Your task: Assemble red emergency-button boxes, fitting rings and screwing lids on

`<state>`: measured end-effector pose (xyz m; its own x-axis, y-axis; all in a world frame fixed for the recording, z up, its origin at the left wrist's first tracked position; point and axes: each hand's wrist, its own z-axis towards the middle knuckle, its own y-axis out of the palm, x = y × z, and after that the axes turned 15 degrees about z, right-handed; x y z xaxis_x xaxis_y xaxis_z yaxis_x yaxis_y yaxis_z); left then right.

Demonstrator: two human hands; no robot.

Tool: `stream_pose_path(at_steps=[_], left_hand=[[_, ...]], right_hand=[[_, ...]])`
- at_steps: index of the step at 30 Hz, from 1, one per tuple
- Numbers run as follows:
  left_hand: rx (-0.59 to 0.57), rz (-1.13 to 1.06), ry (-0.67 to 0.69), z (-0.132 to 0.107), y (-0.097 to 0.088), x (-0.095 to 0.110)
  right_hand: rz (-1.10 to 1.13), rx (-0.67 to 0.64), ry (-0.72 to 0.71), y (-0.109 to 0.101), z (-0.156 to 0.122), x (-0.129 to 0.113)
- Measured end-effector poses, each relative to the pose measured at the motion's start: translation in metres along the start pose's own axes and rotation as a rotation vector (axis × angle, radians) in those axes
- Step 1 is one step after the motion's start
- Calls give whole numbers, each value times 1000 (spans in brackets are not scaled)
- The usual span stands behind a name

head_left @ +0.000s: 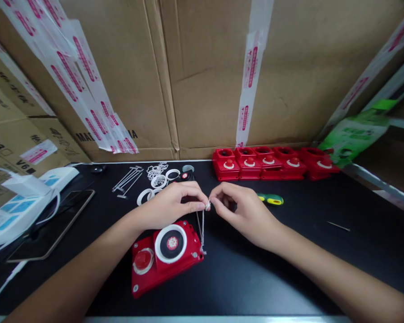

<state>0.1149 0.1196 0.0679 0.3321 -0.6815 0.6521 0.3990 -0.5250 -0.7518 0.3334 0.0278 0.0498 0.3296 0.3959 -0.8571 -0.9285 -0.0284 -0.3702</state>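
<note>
A red plastic box point(168, 273) with a red button and a black dial inside a white ring lies at an angle on the black table. From its right corner a white cord point(203, 229) runs up to my hands. My left hand point(175, 204) pinches the bunched end of this cord between thumb and forefinger. Close against it, my right hand point(239, 208) has thumb and forefinger drawn together at the same bunched end. A thin metal rod stands beside the cord, partly hidden by my left hand.
Several similar red boxes point(265, 163) stand in a row at the back. Behind my left hand lie white rings point(144, 196), a cord pile point(156, 169) and metal pins point(128, 179). A green-yellow screwdriver point(272, 199), phone point(57, 224), power strip point(6, 229) and green bottle point(353, 132) are around.
</note>
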Motion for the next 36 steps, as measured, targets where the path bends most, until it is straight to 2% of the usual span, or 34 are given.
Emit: stream_pose_path(at_steps=[5,11,19,22,26,36], left_hand=[[-30,-56,-18,-2,0,-2],[-42,-137,-44,-2,2,1],[-17,-171,-58,0,3,2],[-6,-181,-72,0,4,3],[-9,-213,-97,0,5,3],[44,-248,-116,1,3,2]], right_hand=[[24,-19,-31,-3,-1,-2],[62,2,7,-2,0,-3],[298,-14,169,0,-1,0],[314,14,184,0,-2,1],[267,19,151,0,-3,-3],[12,8,-87,-3,-4,-1]])
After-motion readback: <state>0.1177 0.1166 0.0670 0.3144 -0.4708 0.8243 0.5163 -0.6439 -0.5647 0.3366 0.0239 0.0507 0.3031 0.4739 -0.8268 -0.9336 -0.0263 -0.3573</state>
